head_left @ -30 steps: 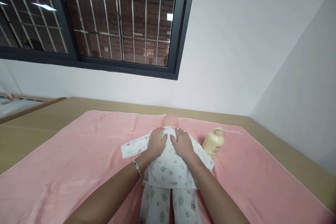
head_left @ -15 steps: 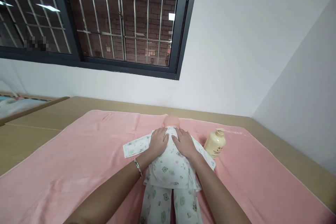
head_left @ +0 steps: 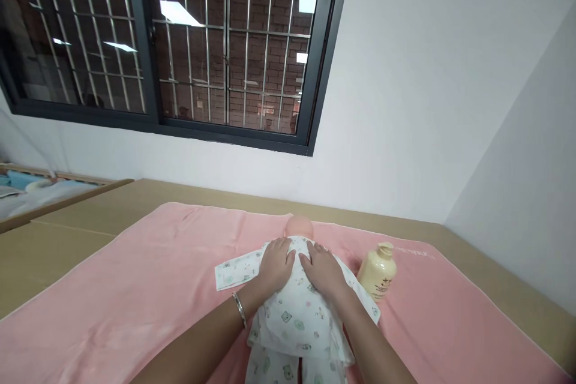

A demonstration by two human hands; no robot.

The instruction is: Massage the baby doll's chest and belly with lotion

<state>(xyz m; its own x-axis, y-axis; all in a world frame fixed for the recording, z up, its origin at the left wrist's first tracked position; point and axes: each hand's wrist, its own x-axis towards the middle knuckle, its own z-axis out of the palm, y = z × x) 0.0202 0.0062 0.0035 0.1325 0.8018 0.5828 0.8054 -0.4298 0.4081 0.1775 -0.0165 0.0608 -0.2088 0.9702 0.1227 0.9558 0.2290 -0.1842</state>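
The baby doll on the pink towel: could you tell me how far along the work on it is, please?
Done: baby doll lies dressed in printed pyjamas on the pink towel. In hand: left hand and right hand press flat on its upper body. Left: lotion bottle stands untouched beside it.

A baby doll (head_left: 294, 306) in a white printed sleepsuit lies on a pink towel (head_left: 135, 288), its bare head (head_left: 299, 227) pointing toward the far wall. The person's left hand (head_left: 276, 264) and right hand (head_left: 324, 270) rest flat, fingers spread, side by side on the doll's upper torso, thumbs nearly touching. A thin bracelet (head_left: 239, 310) circles the left wrist. One doll sleeve (head_left: 234, 270) stretches out flat to the left. A cream pump bottle (head_left: 378, 271) stands upright on the towel, just beside the doll's other sleeve. The towel covers a tan surface (head_left: 58, 240). Above, a dark-framed barred window (head_left: 189, 48) faces a brick wall.
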